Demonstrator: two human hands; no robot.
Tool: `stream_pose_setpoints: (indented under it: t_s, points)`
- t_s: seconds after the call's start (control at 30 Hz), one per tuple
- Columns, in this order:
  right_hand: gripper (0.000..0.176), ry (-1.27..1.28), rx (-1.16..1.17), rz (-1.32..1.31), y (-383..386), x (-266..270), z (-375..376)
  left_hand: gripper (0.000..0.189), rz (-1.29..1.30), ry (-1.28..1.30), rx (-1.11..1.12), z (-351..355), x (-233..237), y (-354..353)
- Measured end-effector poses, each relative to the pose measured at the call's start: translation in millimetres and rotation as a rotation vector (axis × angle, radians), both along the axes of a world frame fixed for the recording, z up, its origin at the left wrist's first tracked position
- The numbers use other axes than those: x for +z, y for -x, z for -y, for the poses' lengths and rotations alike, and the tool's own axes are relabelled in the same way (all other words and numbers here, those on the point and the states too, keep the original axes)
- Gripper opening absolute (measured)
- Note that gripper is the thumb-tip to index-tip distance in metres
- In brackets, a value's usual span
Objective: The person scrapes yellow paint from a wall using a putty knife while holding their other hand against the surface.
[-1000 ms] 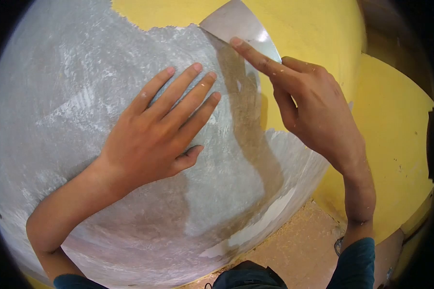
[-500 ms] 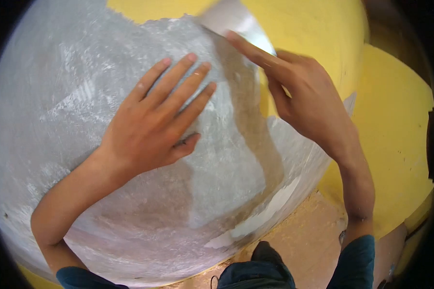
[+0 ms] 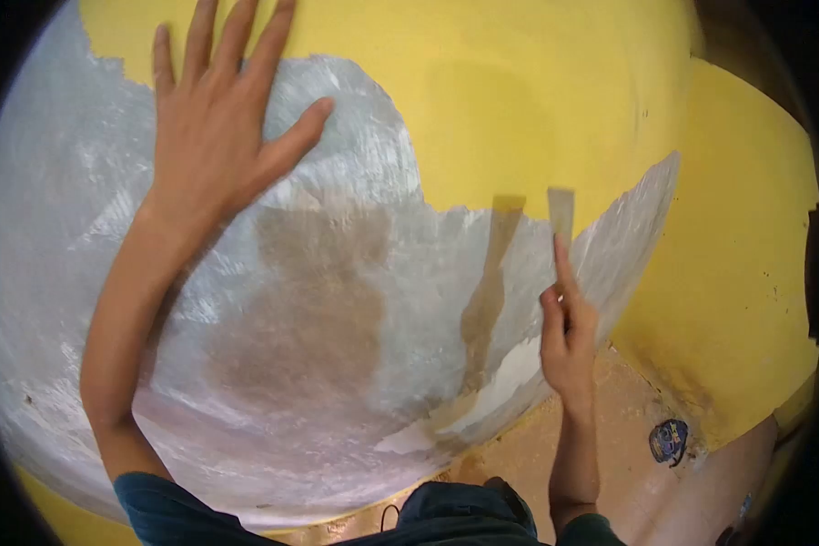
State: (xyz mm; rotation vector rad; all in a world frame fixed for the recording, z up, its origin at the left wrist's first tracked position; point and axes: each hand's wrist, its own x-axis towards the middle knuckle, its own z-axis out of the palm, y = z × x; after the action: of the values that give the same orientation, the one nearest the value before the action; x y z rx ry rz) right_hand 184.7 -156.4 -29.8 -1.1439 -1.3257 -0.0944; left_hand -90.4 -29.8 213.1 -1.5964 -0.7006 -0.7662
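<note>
against the wall [image 3: 519,91], right hand [image 3: 569,341] holds scraper [image 3: 561,211].

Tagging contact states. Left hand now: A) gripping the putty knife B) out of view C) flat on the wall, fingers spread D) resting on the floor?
C: the left hand lies open against the wall, fingers spread; the right hand holds the putty knife.

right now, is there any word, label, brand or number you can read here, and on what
None can be read.
Small blue scrap on the floor: some print, too small and blurred to read.
Yellow wall, grey putty and the putty knife in the right hand: no text.
</note>
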Motion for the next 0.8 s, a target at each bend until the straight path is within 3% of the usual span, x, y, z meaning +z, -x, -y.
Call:
stream_pose_setpoints:
  t_s: [0.07,0.13,0.2,0.23,0.3,0.37,0.43,0.47,0.5,0.53,0.57,0.67,0.8]
  points:
    - [0.063,0.095,0.063,-0.117,1,-37,-1,0.086,-0.095,0.055,-0.035,-2,-15,-22]
    - [0.062,0.139,0.059,-0.181,-2,-66,-1,0.073,-0.472,0.297,-0.24,-5,-54,-34]
    - [0.061,0.194,0.037,-0.261,-2,-86,8,0.082,-1.077,0.56,-0.124,-5,-95,-41]
    - [0.061,0.214,0.023,-0.266,-2,-94,14,0.082,-1.084,0.574,-0.146,7,-98,-48]
    - [0.061,0.257,0.047,-0.299,0,-107,20,0.082,-1.363,0.857,0.026,27,-89,-57]
    - [0.061,0.275,0.046,-0.295,6,-105,19,0.077,-0.905,0.541,-0.317,14,-69,-41]
    - [0.061,0.276,0.044,-0.278,14,-93,18,0.081,-0.547,0.195,-0.174,11,-39,-39]
    - [0.059,0.298,0.076,-0.26,21,-82,16,0.081,-0.544,0.183,-0.186,12,-31,-37]
    - [0.058,0.317,0.105,-0.24,25,-74,11,0.075,-0.474,0.093,-0.062,12,-24,-35]
    - [0.059,0.189,0.069,-0.088,27,-74,0,0.08,-0.399,0.005,0.059,11,-19,-33]
    - [0.059,0.183,0.053,-0.083,31,-68,-6,0.08,-0.392,-0.004,0.044,11,-17,-28]
    - [0.062,0.126,0.106,-0.064,46,-50,-22,0.089,-0.418,-0.011,0.338,10,-22,-15]
    - [0.064,0.068,0.077,-0.03,54,-36,-33,0.09,-0.492,0.09,0.067,-1,-27,4]
